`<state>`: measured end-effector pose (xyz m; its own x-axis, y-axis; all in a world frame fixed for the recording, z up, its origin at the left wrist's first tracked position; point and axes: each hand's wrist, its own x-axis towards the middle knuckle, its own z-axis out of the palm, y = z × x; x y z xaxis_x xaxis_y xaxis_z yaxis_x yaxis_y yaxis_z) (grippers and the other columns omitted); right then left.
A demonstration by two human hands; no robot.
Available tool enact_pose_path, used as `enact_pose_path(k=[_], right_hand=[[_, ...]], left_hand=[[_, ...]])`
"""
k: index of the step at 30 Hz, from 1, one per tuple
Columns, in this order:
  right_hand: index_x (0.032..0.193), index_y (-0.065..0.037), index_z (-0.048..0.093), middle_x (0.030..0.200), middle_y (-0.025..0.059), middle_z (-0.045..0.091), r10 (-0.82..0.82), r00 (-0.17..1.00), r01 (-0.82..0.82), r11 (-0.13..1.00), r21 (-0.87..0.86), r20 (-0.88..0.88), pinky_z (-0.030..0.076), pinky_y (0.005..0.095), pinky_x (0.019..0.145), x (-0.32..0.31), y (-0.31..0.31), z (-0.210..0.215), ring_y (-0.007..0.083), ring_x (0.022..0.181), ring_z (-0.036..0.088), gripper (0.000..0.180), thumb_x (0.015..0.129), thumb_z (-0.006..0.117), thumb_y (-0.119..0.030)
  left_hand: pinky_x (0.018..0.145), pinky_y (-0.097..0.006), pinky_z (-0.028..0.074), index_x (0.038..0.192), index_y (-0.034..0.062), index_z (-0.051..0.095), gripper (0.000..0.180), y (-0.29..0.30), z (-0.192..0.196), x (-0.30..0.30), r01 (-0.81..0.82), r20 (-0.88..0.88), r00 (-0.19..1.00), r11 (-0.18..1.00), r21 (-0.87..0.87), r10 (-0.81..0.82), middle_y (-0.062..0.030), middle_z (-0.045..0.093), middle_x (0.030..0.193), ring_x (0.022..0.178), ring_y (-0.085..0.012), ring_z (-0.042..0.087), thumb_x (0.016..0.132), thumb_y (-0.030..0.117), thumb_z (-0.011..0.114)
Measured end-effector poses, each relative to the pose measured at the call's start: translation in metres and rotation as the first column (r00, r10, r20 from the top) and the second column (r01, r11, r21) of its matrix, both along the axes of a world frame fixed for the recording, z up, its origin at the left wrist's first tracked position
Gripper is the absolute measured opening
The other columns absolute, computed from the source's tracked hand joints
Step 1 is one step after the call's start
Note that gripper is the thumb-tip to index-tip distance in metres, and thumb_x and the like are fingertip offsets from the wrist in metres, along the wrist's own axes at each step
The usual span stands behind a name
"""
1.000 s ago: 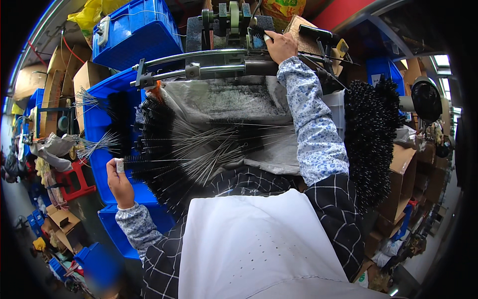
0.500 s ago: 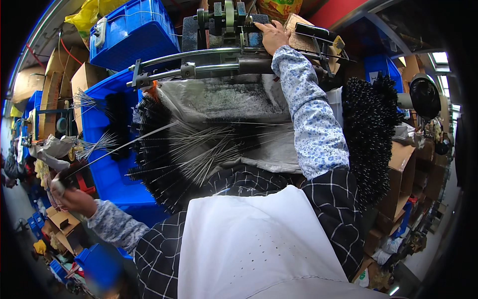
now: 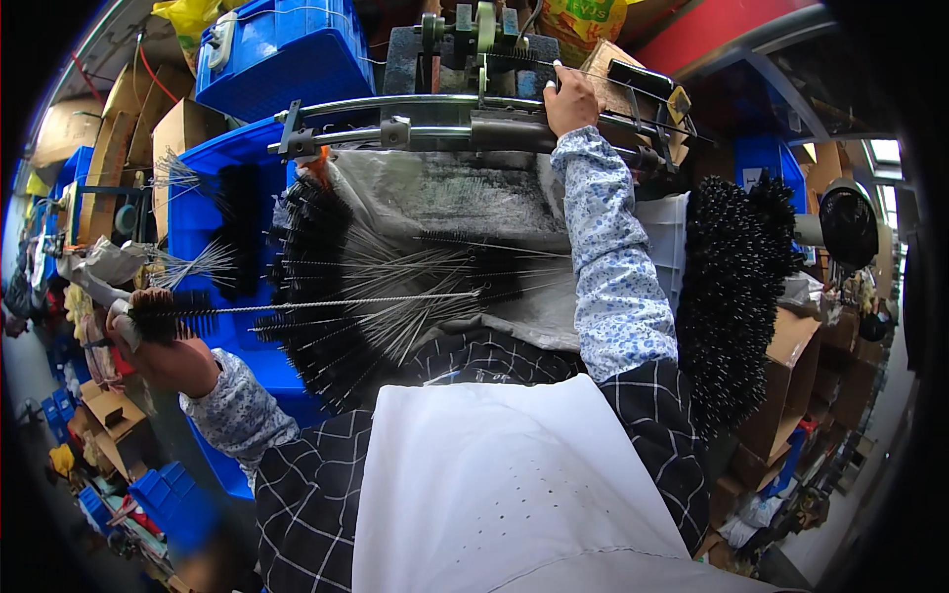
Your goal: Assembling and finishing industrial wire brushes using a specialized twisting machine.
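A seemingly light brush (image 3: 193, 313), best held by its stem (image 3: 346, 301), was gripped in the left hand (image 3: 173, 364); what the right hand (image 3: 573, 105) held was unclear.

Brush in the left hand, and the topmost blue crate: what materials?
The brush stem looks like bare metal wire, twisted and glinting; its stiff-looking dark bristles may be synthetic, unclear. Crate: likely moulded plastic, slight sheen, evenly coloured walls.

Workshop, machine (image 3: 484, 35) with metal rails (image 3: 440, 131), heaped black brushes (image 3: 736, 296), blue bins (image 3: 282, 64), cardboard boxes (image 3: 183, 130)

Right hand (image 3: 572, 103) — far forward
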<state>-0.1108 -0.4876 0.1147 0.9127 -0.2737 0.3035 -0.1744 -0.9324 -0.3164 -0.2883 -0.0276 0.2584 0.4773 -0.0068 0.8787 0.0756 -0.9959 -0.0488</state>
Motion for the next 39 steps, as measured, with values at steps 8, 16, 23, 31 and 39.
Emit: enact_pose_path(k=[8, 16, 23, 31, 39], right_hand=[[0.103, -0.011, 0.056, 0.099, 0.0035, 0.055, 0.004, 0.997, -0.004, 1.000, 0.000, 0.073, 0.033, 0.0453, 0.080, 0.004, 0.032, 0.003, 0.0183, 0.092, 0.051, 0.032, 0.072, 0.057, -0.016], [0.099, -0.012, 0.056, 0.092, 0.0011, 0.055, -0.024, 0.999, 0.025, 0.998, -0.057, 0.024, 0.033, 0.0405, 0.075, 0.010, 0.076, 0.006, 0.0174, 0.087, 0.052, 0.025, 0.076, 0.046, -0.014], [0.103, -0.014, 0.055, 0.099, 0.0023, 0.055, -0.009, 0.999, 0.010, 0.999, -0.045, 0.032, 0.033, 0.0423, 0.079, -0.001, 0.032, 0.010, 0.0181, 0.089, 0.052, 0.031, 0.072, 0.053, -0.017], [0.109, -0.023, 0.052, 0.114, 0.0070, 0.048, -0.061, 0.952, 0.029, 0.994, -0.109, -0.299, 0.029, 0.0515, 0.087, 0.022, -0.060, 0.027, 0.0262, 0.106, 0.044, 0.035, 0.082, 0.035, -0.036], [0.110, -0.014, 0.050, 0.102, 0.0110, 0.055, 0.320, 0.812, -0.344, 0.938, 0.043, -0.487, 0.039, 0.0288, 0.083, -0.008, -0.101, 0.065, 0.0219, 0.095, 0.052, 0.029, 0.085, 0.040, -0.027]], left_hand=[[0.076, -0.034, 0.045, 0.097, -0.0040, 0.050, 0.032, 0.025, 0.010, -0.017, -0.189, 0.033, 0.981, 0.918, 0.348, 0.190, -0.0166, 0.056, 0.091, 0.083, -0.0290, 0.056, 0.071, 0.009, 0.062], [0.074, -0.034, 0.046, 0.095, -0.0042, 0.052, 0.029, 0.002, 0.000, -0.002, -0.002, 0.043, 0.999, 0.999, 0.046, 0.000, -0.0165, 0.056, 0.093, 0.084, -0.0295, 0.056, 0.071, 0.007, 0.063], [0.076, -0.033, 0.047, 0.098, -0.0058, 0.050, 0.030, 0.009, -0.012, -0.002, -0.071, -0.028, 0.996, 0.962, 0.263, 0.081, -0.0169, 0.052, 0.100, 0.089, -0.0266, 0.054, 0.072, 0.002, 0.060], [0.069, -0.025, 0.044, 0.104, 0.0005, 0.047, 0.024, -0.051, -0.018, 0.017, 0.336, 0.262, 0.790, 0.034, -0.941, -0.555, -0.0069, 0.052, 0.088, 0.082, -0.0141, 0.052, 0.084, 0.015, 0.045], [0.040, -0.014, 0.027, 0.089, 0.0072, 0.045, 0.009, -0.090, -0.024, 0.039, 0.031, 0.135, 0.455, -0.136, -0.990, -0.880, 0.0046, 0.044, 0.060, 0.045, 0.0012, 0.035, 0.086, 0.016, 0.043]])
